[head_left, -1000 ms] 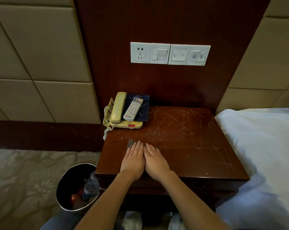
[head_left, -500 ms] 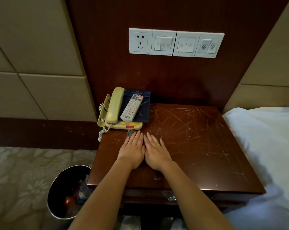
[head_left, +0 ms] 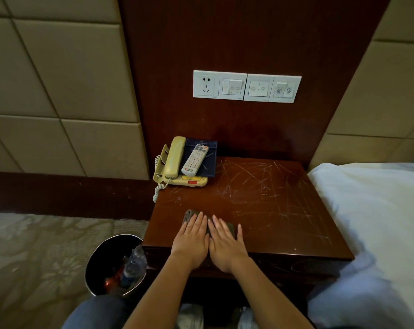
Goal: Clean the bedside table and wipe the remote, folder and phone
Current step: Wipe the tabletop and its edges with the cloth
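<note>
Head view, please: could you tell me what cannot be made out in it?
Cloth: head view, mostly hidden under the left hand and right hand.
Folder: head view, largely covered by remote and phone; print too small.
Bin contents: head view, dark and blurred.

You are in a hotel bedroom. A bed [head_left: 367, 210] with white sheets stands just beside the small wooden tabletop [head_left: 260, 210]. The wall behind has soft padded panels [head_left: 58, 79] and a row of white switches [head_left: 258, 87] with a plug socket [head_left: 205, 84]. A yellow corded phone [head_left: 172, 160] sits at the back, with a remote [head_left: 195, 160] lying on a dark blue folder [head_left: 210, 166]. A shiny bin [head_left: 99, 262] stands on the patterned carpet [head_left: 47, 245].
</note>
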`<state>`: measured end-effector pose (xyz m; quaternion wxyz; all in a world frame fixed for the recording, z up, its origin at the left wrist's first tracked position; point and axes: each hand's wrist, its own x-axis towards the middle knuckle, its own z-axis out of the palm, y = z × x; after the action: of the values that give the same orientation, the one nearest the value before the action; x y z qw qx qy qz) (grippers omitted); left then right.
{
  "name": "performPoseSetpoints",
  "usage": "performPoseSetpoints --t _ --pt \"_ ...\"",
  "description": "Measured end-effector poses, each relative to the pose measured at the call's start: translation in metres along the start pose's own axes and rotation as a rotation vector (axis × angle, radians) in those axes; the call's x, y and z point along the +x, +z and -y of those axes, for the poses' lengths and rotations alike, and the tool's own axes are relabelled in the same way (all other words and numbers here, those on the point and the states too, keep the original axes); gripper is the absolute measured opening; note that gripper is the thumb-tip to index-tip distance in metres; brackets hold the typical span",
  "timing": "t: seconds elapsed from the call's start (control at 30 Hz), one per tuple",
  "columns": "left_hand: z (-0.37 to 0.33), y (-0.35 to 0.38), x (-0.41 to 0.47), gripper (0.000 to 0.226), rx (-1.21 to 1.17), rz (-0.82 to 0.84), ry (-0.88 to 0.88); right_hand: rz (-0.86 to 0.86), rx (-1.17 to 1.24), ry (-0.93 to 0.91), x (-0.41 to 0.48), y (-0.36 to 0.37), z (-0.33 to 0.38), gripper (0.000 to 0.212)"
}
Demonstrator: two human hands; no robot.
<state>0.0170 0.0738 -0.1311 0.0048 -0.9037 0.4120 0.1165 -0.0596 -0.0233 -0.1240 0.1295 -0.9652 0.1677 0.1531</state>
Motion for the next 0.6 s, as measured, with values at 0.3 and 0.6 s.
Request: performPoseSetpoints --t 0.3,0.6 --pt "0.008 0.008 -0.028 0.055 -0.056 -0.030 -0.046 -0.007 -0.135 -0.028 -0.016 -0.001 0.026 0.063" --pt "0.042 -0.005 0.019 0.052 -0.200 -0.046 -0.092 -0.080 0.021 -0.057 0.039 0.000 0.033 0.057"
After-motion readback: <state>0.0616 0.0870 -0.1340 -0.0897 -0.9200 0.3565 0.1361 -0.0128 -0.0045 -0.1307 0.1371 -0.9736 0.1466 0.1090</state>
